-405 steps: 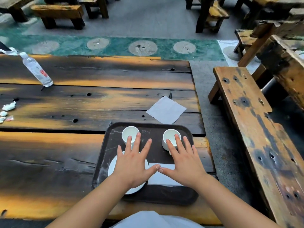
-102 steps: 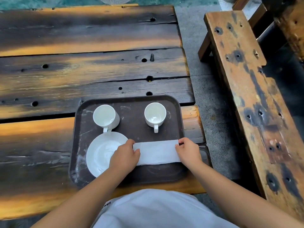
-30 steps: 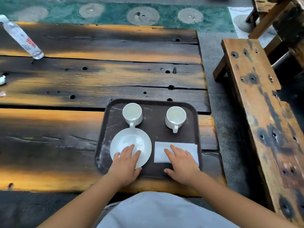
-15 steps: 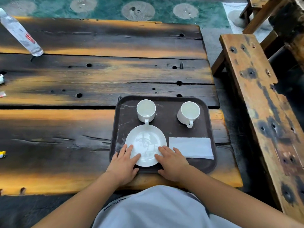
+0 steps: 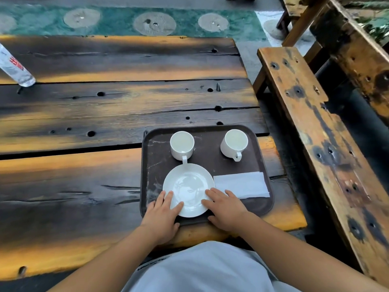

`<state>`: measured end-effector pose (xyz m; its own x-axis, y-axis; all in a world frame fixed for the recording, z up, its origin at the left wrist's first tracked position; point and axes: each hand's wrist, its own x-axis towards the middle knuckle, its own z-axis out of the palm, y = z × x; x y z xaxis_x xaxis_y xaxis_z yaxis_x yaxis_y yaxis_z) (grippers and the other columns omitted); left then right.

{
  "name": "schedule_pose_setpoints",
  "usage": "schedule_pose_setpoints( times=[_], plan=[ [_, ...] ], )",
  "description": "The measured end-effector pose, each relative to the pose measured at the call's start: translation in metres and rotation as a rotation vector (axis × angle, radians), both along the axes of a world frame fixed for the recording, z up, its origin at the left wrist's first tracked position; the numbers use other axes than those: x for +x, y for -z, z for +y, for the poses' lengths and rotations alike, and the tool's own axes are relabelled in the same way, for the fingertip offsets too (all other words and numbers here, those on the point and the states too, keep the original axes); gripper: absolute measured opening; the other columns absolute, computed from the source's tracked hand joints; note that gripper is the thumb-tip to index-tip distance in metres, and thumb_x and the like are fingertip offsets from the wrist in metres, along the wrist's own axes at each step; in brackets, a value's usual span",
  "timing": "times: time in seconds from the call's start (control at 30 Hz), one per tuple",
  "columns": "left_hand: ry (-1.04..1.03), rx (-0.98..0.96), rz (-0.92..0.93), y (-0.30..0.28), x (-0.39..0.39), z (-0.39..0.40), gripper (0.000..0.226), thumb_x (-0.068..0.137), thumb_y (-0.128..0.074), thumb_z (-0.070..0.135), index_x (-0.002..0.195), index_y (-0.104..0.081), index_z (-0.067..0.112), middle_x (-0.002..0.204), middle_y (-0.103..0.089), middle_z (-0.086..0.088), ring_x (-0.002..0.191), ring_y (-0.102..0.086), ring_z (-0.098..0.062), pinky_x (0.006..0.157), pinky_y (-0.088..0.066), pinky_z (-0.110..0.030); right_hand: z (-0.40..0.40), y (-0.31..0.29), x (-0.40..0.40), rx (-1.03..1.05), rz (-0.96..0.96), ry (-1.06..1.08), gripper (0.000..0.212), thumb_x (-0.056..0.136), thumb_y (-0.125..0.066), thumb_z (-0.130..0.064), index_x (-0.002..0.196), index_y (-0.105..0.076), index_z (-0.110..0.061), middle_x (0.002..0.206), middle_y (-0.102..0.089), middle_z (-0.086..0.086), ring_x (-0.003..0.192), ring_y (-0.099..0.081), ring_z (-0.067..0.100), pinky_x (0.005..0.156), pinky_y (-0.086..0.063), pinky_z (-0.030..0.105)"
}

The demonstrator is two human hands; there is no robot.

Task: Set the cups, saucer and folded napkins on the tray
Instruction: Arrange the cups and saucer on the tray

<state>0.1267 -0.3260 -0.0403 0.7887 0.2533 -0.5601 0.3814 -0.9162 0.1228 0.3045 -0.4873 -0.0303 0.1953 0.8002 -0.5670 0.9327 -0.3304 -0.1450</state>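
Weathered plank table [image 5: 126,114], wooden bench [image 5: 315,144]

Water bottle [image 5: 14,69] cut off by the left edge, cap end out of view; saucer [image 5: 188,189] near rim partly hidden under fingertips of left hand [image 5: 161,218] and right hand [image 5: 226,209]; tray [image 5: 150,165] near edge covered by both hands.

Charred wood, glossy white ware, matt paper and a scuffed tray.

The worktop [image 5: 105,114] is seen to be rough, knotted planks, scorched dark with orange grain; the side bench [image 5: 311,131] is finished alike. The tray [image 5: 153,157] looks like matt brown plastic, scratched pale. The saucer [image 5: 188,186] and both cups [image 5: 182,144] [image 5: 233,143] appear glazed, smooth and shiny. The napkin [image 5: 242,184] is soft matt paper. The bottle [image 5: 14,70] is clear plastic.
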Motion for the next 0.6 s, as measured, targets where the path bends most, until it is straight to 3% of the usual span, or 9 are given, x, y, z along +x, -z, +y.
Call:
schedule_pose_setpoints(
  times=[0.6],
  plan=[
    [0.038,-0.022,0.002,0.002,0.004,-0.009,0.068,0.093,-0.045,0.046,0.152,-0.013,0.039,0.164,0.007,-0.007,0.150,0.009,-0.031,0.117,-0.018,-0.053,-0.019,0.003,0.014,-0.027,0.016,-0.021,0.064,0.094,-0.053,-0.041,0.150,-0.024,-0.029,0.166,-0.004,0.003,0.151,-0.001,0.020,0.119,-0.013,0.050]
  ],
)
